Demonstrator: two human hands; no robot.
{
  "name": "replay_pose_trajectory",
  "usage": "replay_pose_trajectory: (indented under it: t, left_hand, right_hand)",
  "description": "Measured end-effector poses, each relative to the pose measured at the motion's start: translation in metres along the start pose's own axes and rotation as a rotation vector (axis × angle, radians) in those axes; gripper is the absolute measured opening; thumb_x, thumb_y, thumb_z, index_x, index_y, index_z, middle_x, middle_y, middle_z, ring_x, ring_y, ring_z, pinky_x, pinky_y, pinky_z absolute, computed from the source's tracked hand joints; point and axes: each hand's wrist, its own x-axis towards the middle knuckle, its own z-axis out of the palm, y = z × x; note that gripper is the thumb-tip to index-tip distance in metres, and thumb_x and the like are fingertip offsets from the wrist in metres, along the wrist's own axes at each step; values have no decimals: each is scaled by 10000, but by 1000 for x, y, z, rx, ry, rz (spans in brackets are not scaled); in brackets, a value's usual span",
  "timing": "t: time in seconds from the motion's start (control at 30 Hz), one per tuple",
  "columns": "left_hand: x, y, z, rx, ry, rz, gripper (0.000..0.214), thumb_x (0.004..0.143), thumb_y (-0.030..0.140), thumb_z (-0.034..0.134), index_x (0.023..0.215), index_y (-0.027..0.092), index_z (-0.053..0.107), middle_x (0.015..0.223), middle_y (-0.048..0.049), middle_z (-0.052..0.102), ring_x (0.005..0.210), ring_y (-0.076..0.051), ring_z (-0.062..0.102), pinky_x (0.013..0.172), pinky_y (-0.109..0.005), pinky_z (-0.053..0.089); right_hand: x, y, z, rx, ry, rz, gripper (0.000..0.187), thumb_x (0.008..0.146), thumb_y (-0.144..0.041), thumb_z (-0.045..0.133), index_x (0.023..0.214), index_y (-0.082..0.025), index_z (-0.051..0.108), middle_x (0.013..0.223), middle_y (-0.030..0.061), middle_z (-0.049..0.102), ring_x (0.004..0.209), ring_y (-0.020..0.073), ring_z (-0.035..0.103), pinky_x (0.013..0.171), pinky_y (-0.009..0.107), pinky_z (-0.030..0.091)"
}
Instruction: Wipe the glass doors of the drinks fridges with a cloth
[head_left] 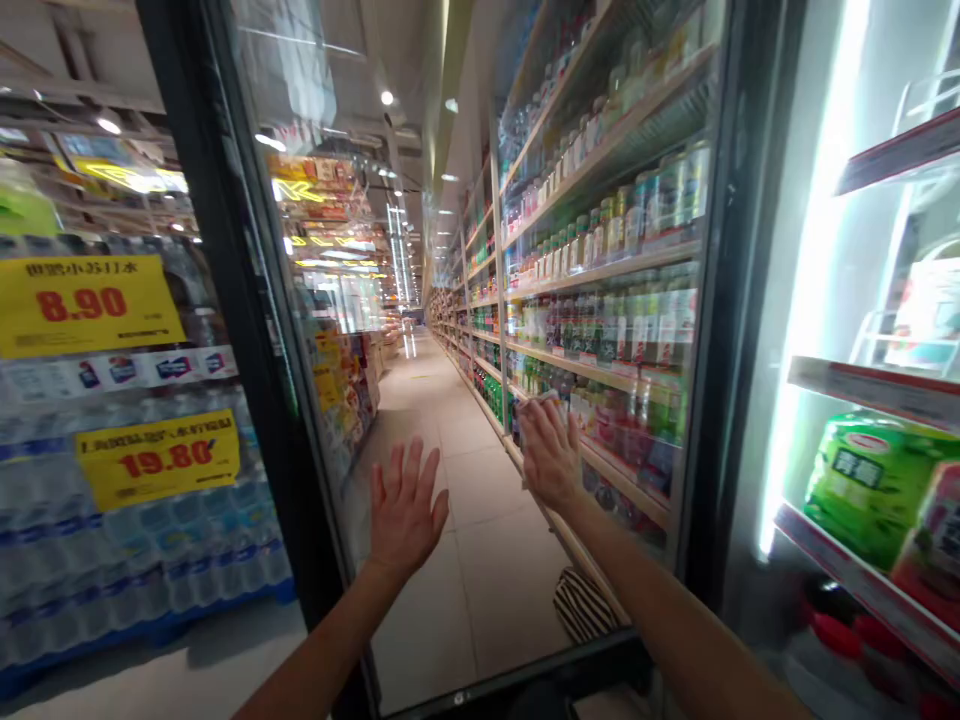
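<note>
An open glass cooler door [465,200] with a black frame stands right in front of me. My left hand [405,510] lies flat on the glass with its fingers spread. My right hand [551,455] presses a white cloth [536,403] against the glass higher up and to the right. Through the pane I see a long shop aisle and drink shelves [600,270].
The lit cooler inside is at the right, with green packets [870,485] on a shelf [862,590] and red items below. Stacked water bottle packs [127,560] with yellow price signs [82,305] stand at the left. A striped thing [585,605] shows low behind the glass.
</note>
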Motion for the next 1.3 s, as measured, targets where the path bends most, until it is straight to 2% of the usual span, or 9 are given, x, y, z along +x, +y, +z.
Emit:
replay_pose_trajectory:
  t: [0.13,0.2,0.33,0.53,0.7,0.9,1.07,1.23,1.3]
  left_hand:
    - [0,1,-1,6,8,18,580,850,257,490,1401,167,335,1431,-132,384,1417,-222,76,1144,-475,81]
    - [1,2,-1,4,19,9,578,848,256,493,1399,165,340,1423,-134,398,1417,-219,78,1144,-472,78]
    - [2,3,-3,-8,19,-1,570,849,267,497,1390,158,356,1407,-142,420,1418,-213,76,1144,-465,72]
    - [1,2,-2,-17,4,-8,554,853,298,498,1377,158,381,1396,-146,436,1418,-215,74,1144,-466,64]
    - [-1,2,0,-29,0,-25,574,846,278,502,1393,183,356,1418,-127,409,1413,-235,119,1141,-478,81]
    - [-2,2,0,-32,-15,-30,557,847,293,495,1382,191,378,1416,-119,415,1411,-238,127,1143,-474,74]
    - [-2,2,0,-35,-25,-44,535,846,291,496,1364,191,408,1413,-113,420,1413,-231,127,1143,-472,74]
    - [-1,2,-1,-13,-16,-19,469,847,271,483,1304,167,483,1384,-120,460,1417,-219,95,1145,-461,73]
    - [-1,2,-2,-7,-6,-14,463,847,267,486,1296,156,490,1373,-131,471,1418,-218,88,1145,-463,75]
  right_hand:
    - [10,19,1,-117,231,411,588,886,-212,346,1457,-186,212,1462,145,339,1395,273,208,1083,534,231]
    - [13,14,0,-102,186,337,594,882,-207,352,1458,-185,212,1452,143,357,1396,273,207,1083,522,241]
    - [12,6,-3,-34,-31,-60,617,864,-190,385,1456,-222,213,1390,93,459,1386,223,247,1119,470,205]
    - [23,25,-3,-122,224,359,600,887,-208,339,1465,-176,181,1473,145,319,1403,264,183,1096,517,222]
    - [19,13,-1,-28,-5,-6,620,863,-194,388,1456,-240,213,1424,85,418,1379,230,264,1113,472,218]
    - [24,13,1,-93,203,306,597,871,-197,353,1454,-180,225,1461,135,347,1401,268,191,1088,528,234]
    - [14,-8,2,10,-50,-87,610,839,-187,404,1434,-232,276,1414,81,433,1383,220,255,1131,469,180]
    - [22,2,3,-86,173,287,593,873,-197,347,1453,-190,226,1453,136,361,1397,262,207,1093,533,212]
    - [23,-4,3,-78,148,270,606,874,-195,356,1460,-183,201,1455,141,356,1400,261,200,1097,519,214]
